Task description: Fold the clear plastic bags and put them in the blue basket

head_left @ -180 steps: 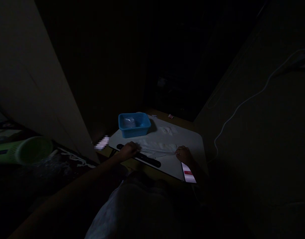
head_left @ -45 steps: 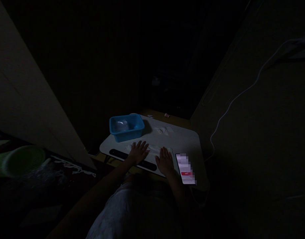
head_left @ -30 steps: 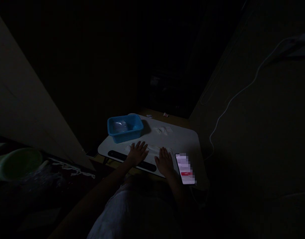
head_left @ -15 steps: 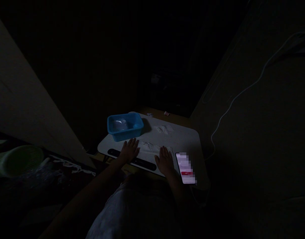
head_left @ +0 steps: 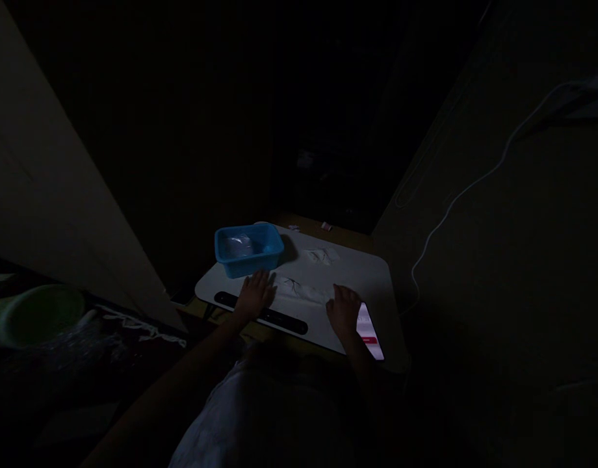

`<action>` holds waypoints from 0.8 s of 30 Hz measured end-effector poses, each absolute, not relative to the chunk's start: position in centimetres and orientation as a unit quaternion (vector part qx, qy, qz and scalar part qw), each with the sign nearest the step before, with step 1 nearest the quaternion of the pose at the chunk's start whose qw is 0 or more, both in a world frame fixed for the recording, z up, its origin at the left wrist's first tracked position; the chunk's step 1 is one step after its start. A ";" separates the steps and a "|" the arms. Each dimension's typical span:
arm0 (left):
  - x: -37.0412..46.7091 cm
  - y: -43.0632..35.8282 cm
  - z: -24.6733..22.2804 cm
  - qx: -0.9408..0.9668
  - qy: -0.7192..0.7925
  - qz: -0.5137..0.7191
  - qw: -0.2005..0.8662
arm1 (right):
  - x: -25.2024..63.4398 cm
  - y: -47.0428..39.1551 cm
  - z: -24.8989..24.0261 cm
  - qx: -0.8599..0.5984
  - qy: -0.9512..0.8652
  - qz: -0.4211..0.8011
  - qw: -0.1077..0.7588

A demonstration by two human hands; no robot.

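Observation:
A thin, white crumpled sheet (head_left: pixel 299 288) lies stretched across the white table between my hands; its material is hard to tell in the dim light. My left hand (head_left: pixel 253 296) rests open and flat by its left end, in front of the blue plastic basket (head_left: pixel 250 265). At the sheet's right end, my right hand (head_left: pixel 344 312) has its fingers curled down, and what is under the fingertips is hidden. That hand and wrist partly cover a lit phone (head_left: pixel 371 331). A second white crumpled piece (head_left: pixel 321 255) lies farther back.
Inside the basket is a clear plastic wrapping (head_left: pixel 239 245). A dark slot strip (head_left: pixel 282 320) runs along the near edge of the folding table (head_left: pixel 364 270). A white cable (head_left: pixel 450 205) hangs on the right wall. A green basket (head_left: pixel 45 315) stands at the lower left.
My right hand has moved right from lying flat on the sheet, its fingers now curled, and it covers part of the phone. My left hand has stayed nearly in place.

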State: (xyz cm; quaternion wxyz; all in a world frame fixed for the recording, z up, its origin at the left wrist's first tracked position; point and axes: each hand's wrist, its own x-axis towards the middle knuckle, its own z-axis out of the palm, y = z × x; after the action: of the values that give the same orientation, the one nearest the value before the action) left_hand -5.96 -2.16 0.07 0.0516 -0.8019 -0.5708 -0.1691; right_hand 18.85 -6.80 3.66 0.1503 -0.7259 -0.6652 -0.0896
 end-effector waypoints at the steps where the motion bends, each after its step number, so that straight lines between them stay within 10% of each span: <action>1: -6.0 -2.2 0.0 -0.797 -0.575 -0.178 0.052 | 19.4 -6.4 4.3 -0.735 -0.662 -0.088 0.119; 9: -5.9 -2.3 0.0 -0.795 -0.574 -0.191 0.046 | 21.4 -3.5 6.5 -0.747 -0.662 0.006 -0.058; 24: -5.9 -2.1 -0.1 -0.835 -0.522 -0.169 0.045 | 25.0 -1.5 5.6 -0.720 -0.691 0.062 0.028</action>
State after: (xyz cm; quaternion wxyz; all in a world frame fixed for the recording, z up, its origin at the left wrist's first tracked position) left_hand -5.93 -2.08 -0.13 0.0449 -0.8346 -0.5223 -0.1694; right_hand 24.95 -1.49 5.62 0.0278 -0.7201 -0.6905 0.0616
